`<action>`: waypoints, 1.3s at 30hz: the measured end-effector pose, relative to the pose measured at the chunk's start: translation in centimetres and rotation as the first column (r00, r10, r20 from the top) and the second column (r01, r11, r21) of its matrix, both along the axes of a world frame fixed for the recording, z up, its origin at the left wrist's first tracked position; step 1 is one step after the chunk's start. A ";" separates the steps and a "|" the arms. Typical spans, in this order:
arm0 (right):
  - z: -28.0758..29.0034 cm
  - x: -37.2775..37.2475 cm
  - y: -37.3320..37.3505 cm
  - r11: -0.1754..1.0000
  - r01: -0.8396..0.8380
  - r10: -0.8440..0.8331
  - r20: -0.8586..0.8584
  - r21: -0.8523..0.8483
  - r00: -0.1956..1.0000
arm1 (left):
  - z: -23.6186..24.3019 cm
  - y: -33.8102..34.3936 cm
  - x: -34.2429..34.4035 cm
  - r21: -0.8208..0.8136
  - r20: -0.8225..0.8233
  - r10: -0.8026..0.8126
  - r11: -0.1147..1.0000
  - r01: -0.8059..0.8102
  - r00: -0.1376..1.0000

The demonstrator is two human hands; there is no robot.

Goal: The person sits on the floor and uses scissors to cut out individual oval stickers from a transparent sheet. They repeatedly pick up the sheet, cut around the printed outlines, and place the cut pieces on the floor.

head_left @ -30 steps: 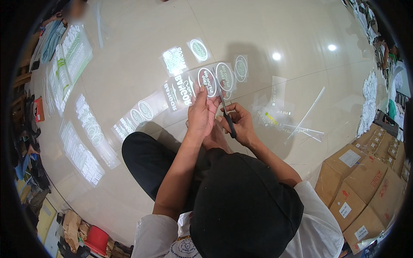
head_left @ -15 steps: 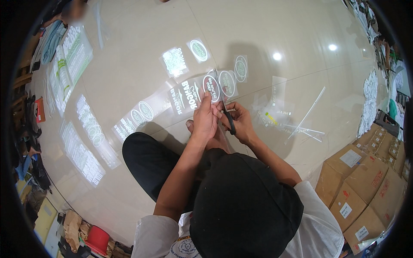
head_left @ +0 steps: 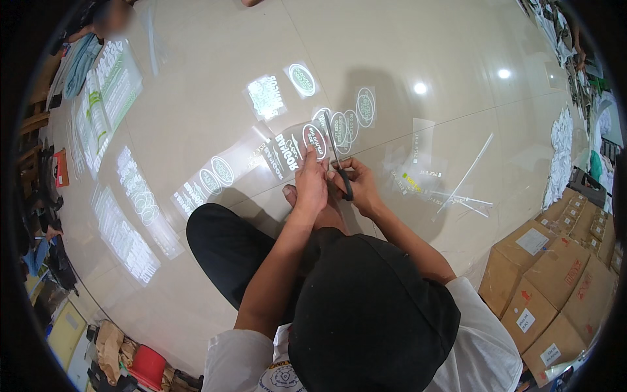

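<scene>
My left hand point(head_left: 312, 184) pinches the lower edge of a clear film sheet point(head_left: 282, 149) with white lettering and an oval print, holding it above the tiled floor. In my right hand point(head_left: 360, 188) is a pair of scissors point(head_left: 346, 186) with black handles. Its blades point away from me, along the film's right edge beside the oval. Just right of the blades lie overlapping clear pieces with oval prints point(head_left: 351, 127), and another oval piece point(head_left: 366, 107) is farther off. Whether the blades touch the film cannot be made out.
A printed film strip point(head_left: 219, 171) extends left of my hands; two cut pieces point(head_left: 264, 95) lie beyond. Larger printed sheets point(head_left: 125, 232) are at left. Film scraps point(head_left: 411, 173) and thin offcuts point(head_left: 464, 198) lie right. Cardboard boxes point(head_left: 542, 287) stand at lower right. Another person's hand point(head_left: 111, 19) shows at upper left.
The held film has shifted and tilted slightly, with its lettering nearer my left hand. Another oval shows right of the blades. Both hands have moved only a little.
</scene>
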State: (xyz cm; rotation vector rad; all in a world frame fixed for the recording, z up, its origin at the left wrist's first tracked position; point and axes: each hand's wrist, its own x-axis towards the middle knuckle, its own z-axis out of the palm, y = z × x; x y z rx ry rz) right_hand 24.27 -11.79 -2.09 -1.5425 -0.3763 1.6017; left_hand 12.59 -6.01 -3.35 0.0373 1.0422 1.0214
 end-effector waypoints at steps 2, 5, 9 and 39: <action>0.0 0.0 -0.3 0.998 0.025 -0.028 0.040 0.056 0.999 | 1.0 0.0 0.1 0.052 -0.028 0.036 0.998 -0.035 0.999; 0.8 -0.1 0.8 0.987 0.094 -0.112 0.139 0.132 0.984 | 1.9 0.2 -0.5 0.067 -0.003 -0.039 0.997 0.039 0.999; 2.0 -0.1 3.7 0.972 0.131 -0.159 0.133 0.197 0.978 | 1.9 0.1 -0.6 0.061 0.015 -0.155 0.986 0.154 0.988; 2.4 -1.0 -2.4 0.925 -0.191 0.151 0.143 0.329 0.978 | 7.4 4.6 -1.2 0.231 0.246 -0.038 0.973 -0.021 0.968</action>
